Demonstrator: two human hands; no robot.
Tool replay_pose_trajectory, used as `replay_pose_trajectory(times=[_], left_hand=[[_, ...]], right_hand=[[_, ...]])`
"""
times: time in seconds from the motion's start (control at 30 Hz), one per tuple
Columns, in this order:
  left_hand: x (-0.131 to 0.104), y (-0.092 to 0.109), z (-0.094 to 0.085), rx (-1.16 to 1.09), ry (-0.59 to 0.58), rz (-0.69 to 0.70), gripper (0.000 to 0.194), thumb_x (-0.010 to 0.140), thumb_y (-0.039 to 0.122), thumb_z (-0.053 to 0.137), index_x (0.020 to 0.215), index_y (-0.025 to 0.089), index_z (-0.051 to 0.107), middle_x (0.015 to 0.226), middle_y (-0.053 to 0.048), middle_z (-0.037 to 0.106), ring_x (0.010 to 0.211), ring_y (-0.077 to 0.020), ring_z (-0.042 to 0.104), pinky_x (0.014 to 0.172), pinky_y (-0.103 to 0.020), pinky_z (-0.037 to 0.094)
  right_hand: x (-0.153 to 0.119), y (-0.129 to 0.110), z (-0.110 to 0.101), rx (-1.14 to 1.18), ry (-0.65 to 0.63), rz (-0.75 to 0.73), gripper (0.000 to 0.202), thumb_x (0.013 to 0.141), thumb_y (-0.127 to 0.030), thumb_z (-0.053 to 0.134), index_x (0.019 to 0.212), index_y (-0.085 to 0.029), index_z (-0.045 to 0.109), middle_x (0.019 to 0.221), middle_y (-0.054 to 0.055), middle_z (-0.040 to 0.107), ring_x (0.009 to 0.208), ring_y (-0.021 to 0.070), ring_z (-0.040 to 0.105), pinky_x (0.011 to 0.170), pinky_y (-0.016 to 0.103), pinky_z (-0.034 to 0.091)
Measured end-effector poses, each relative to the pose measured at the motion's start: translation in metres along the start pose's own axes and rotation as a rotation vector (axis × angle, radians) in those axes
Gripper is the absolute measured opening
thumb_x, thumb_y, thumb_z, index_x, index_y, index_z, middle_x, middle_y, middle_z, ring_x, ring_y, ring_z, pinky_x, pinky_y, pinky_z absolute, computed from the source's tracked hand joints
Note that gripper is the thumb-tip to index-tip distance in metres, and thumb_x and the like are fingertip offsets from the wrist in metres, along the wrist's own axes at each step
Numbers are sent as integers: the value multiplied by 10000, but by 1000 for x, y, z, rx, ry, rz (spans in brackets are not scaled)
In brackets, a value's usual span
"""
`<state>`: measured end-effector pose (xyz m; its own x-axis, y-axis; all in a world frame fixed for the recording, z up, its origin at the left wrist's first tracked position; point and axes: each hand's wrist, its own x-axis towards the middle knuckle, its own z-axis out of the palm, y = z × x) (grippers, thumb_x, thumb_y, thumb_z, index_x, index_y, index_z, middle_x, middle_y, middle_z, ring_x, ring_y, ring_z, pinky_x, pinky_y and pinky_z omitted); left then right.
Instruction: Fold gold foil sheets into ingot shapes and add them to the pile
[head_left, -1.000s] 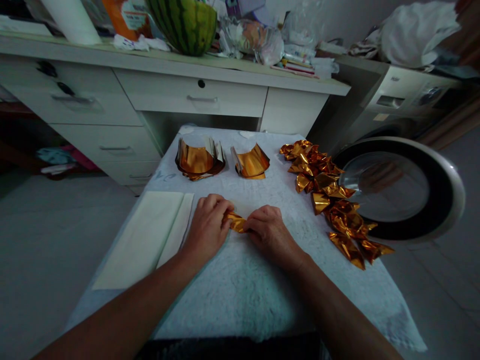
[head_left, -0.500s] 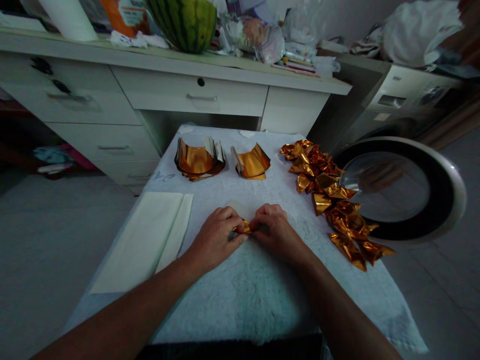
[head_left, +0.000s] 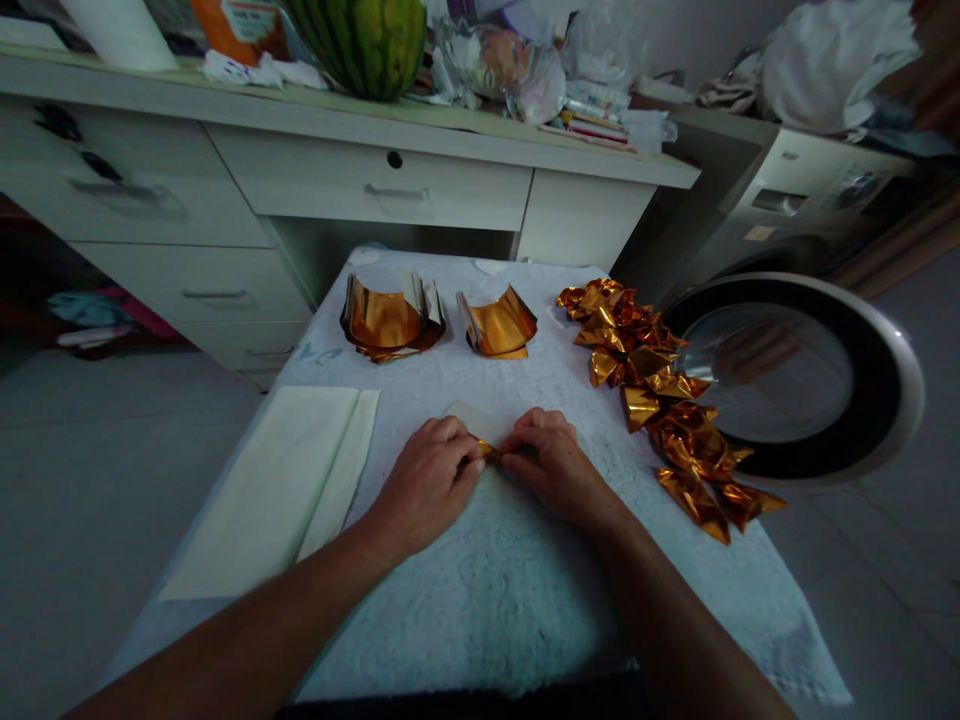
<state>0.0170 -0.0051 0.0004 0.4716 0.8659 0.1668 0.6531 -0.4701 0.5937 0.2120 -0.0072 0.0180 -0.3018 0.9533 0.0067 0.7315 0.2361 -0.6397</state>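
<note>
Between my fingertips, at the middle of the cloth-covered table, is a small piece of gold foil paper, mostly hidden by my fingers. My left hand pinches it from the left, and my right hand pinches it from the right. A pale sheet shows just behind it, partly covered by the hands. Farther back stand a larger stack of curled gold foil sheets and a smaller curled stack. Several folded gold foil pieces lie in a row along the right side.
Folded pale paper lies at the table's left. Beyond the cloth stands a white drawer cabinet carrying a watermelon, bags and a paper roll. At the right, a washing machine's open round door reaches close to the table edge.
My left hand has shifted slightly, and the foil between the fingertips now sits at more of a slant. The whole view has moved a little; the stacks and folded pieces stay in place.
</note>
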Motion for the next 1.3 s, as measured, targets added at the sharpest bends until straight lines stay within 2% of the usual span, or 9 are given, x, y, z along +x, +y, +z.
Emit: replay_pose_trajectory(times=[0.33, 0.63, 1.1, 1.3], left_hand=[[-1, 6, 2, 22, 54, -60, 168, 863, 140, 546, 710, 180, 603, 874, -51, 545, 879, -216, 525, 816, -400, 471], [-3, 7, 2, 47, 71, -40, 156, 893, 152, 523, 761, 180, 601, 894, -57, 539, 883, -226, 520, 813, -422, 477], [0, 7, 7, 126, 92, -62, 139, 826, 104, 555, 721, 195, 564, 859, -52, 530, 857, -225, 510, 774, -396, 473], [0, 8, 5, 140, 72, -57, 160, 863, 120, 531, 725, 192, 567, 869, -56, 535, 858, -227, 511, 774, -403, 481]], right_hand=[[3, 0, 11, -96, 71, 54, 60, 828, -170, 662, 776, -194, 678, 898, 42, 576, 933, 214, 466, 845, 383, 334], [3, -3, 16, -110, 129, 89, 76, 794, -189, 677, 724, -186, 648, 889, 50, 560, 928, 225, 469, 828, 382, 347], [4, -2, 20, -145, 142, 117, 76, 791, -181, 639, 719, -194, 622, 924, 54, 549, 932, 236, 449, 805, 390, 342], [4, -3, 20, -169, 152, 108, 97, 810, -183, 623, 716, -191, 599, 910, 59, 544, 915, 233, 449, 799, 389, 346]])
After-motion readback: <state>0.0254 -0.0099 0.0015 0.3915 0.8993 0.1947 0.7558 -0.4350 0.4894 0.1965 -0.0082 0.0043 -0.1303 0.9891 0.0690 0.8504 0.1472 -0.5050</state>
